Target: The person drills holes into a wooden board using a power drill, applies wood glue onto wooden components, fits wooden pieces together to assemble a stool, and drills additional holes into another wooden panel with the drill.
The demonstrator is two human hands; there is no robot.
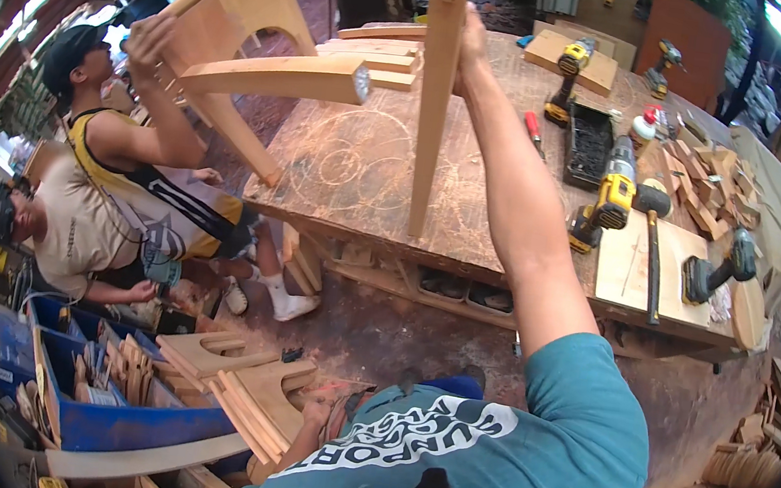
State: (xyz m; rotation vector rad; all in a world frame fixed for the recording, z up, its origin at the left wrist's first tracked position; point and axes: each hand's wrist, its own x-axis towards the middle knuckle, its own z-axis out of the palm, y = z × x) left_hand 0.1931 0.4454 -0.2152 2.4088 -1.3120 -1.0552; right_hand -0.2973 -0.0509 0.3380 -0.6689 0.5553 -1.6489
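My right hand (473, 51) reaches across the workbench (479, 201) and grips a long, pale wooden piece (433, 122). This piece stands upright, with its lower end near the bench's front edge and its top running out of view; it partly covers my fingers. Low at my left side, my left hand (316, 416) is close to several wooden strips (247, 417) and a curved wooden panel (280, 389). Its fingers are small and unclear, so what they do is hard to make out. Behind the upright piece, several wooden slats (374, 59) lie on the bench.
At left, a person in a yellow and black vest (142, 165) holds a wooden frame (245, 2) whose leg (275, 76) juts over the bench. Another person (71, 224) is low beside them. Drills (617, 189), a mallet (653, 252) and a black tray (588, 146) occupy the bench's right.
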